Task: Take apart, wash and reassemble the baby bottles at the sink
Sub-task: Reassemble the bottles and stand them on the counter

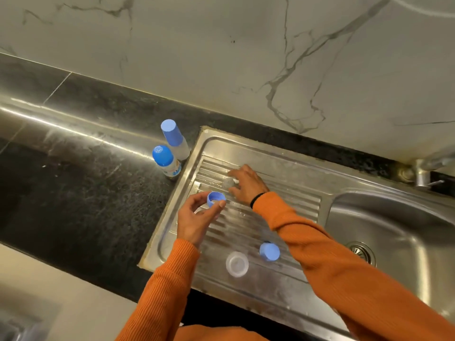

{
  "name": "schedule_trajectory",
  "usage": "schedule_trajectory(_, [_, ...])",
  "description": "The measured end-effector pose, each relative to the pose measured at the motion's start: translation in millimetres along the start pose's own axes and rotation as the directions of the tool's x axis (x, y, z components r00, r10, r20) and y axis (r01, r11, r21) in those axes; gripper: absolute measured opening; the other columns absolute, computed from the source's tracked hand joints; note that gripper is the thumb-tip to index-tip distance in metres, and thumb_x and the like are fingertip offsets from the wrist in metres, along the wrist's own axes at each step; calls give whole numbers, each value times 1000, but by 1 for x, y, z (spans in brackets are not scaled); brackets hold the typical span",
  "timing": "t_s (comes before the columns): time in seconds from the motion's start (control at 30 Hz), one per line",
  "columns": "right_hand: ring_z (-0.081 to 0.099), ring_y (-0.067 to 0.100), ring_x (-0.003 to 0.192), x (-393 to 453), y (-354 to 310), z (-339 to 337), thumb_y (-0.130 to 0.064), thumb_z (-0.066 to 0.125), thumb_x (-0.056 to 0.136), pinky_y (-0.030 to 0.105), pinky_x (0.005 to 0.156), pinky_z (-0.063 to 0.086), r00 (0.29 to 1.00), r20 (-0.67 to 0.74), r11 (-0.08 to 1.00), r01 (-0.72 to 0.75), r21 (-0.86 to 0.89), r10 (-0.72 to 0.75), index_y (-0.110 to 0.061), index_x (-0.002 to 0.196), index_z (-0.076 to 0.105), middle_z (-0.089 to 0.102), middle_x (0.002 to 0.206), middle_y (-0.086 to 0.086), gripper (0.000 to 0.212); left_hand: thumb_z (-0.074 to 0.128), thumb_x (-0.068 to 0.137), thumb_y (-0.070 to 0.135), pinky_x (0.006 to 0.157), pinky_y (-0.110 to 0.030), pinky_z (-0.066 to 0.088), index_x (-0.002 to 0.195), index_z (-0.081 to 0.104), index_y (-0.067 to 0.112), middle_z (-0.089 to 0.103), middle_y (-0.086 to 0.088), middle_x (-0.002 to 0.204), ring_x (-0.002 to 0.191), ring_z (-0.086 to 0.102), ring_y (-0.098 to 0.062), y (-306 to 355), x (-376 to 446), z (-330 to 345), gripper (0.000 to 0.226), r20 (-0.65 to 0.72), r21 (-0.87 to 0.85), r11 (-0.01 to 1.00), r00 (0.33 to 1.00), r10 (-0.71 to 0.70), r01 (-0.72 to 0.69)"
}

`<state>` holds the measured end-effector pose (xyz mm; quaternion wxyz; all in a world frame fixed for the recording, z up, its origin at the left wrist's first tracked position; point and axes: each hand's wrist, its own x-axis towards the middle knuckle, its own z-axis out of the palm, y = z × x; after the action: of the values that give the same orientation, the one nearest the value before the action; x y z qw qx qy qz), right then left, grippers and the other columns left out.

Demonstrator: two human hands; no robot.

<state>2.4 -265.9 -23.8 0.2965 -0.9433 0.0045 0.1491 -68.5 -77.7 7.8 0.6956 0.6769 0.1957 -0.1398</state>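
Nearest the person, on the ribbed draining board (270,217) of the steel sink, a clear bottle body (237,264) stands mouth up, and just beside it to the right a blue cap (269,251) lies tilted on the ribs, apart from both hands. Farther in, the left hand (197,220) hovers over the board's left edge with thumb and fingers (219,205) curled round a blue screw ring (216,199), pinching it by the rim with its open side turned up and to the right. Beyond that, the right hand (246,184) reaches across to the far ribs, palm down; its fingers are bent over a small clear piece, probably the teat (229,182), which lies on the board under the fingertips. Whether they already pinch it or merely touch it cannot be told. The relation that matters is this: the teat lies just up and right of the ring, with the ring's opening facing roughly toward it, so the likely joining of the two calls for a short move by the right hand toward the left. Farthest off, on the dark bench (86,193) touching the sink's left rim, two capped bottles (167,159) stand upright and close together, seemingly not yet taken apart. The basin (394,230) and tap lie well apart to the right.
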Motion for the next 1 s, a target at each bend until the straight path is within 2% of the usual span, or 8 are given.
schedule_trajectory(0.1, [63,26,108,1,-1,6,-24,70,95,39,94,54,997,-77,999,2,34,1,-16,116,73,60,119,7,22,99,56,48,87,-42,63,111,67,16,78,-1,108,105,75,-21,8,-4,-3,71,-21,34,999,1000,-6,7])
schedule_trajectory(0.23, [72,19,95,-35,7,-17,-18,82,88,32,88,60,971,-204,879,-10,476,122,-7,98,76,73,106,5,16,100,55,46,88,-41,62,105,60,12,80,-8,99,95,77,-23,23,-20,3,72,61,52,997,997,46,-49])
schedule_trajectory(0.43, [76,22,95,-187,62,-119,-20,89,79,32,84,61,903,-318,449,166,878,287,-13,94,80,80,104,11,18,91,69,42,70,-34,64,99,65,12,77,-25,95,89,77,-41,35,-68,68,50,320,-103,994,947,6,29])
schedule_trajectory(0.53, [75,31,103,-253,103,-148,-15,85,79,44,89,62,927,-135,-14,150,989,351,-14,91,80,77,109,18,13,78,89,35,66,-29,62,87,80,19,77,-19,94,80,78,-26,24,-91,110,16,443,48,998,896,18,-44])
schedule_trajectory(0.7, [70,36,102,-321,164,-123,-25,58,99,42,97,52,495,-167,405,-425,810,853,2,95,77,75,105,25,33,90,78,16,81,-24,54,112,78,22,70,-5,104,91,68,-13,-4,-138,180,36,630,325,723,710,316,-610])
schedule_trajectory(0.77, [72,38,97,-338,174,-117,-10,74,91,44,93,55,533,-252,492,-373,787,808,5,92,75,75,102,28,15,91,76,16,81,-16,51,121,74,25,67,2,110,97,65,-7,-4,-152,192,48,662,272,688,650,373,-673])
schedule_trajectory(0.9, [70,38,84,-362,186,-111,-12,67,89,39,85,54,381,-531,652,-376,659,757,-3,74,72,73,81,18,18,85,78,9,90,-30,47,125,65,22,67,6,111,100,57,-17,-9,-157,206,53,635,357,529,616,467,-770])
schedule_trajectory(1.0, [68,35,97,-369,183,-112,-8,81,82,35,92,45,398,-511,643,-373,669,762,-4,78,74,75,94,13,9,85,77,10,87,-32,48,118,67,24,68,9,108,99,57,-19,-11,-163,208,47,592,386,540,650,476,-747])
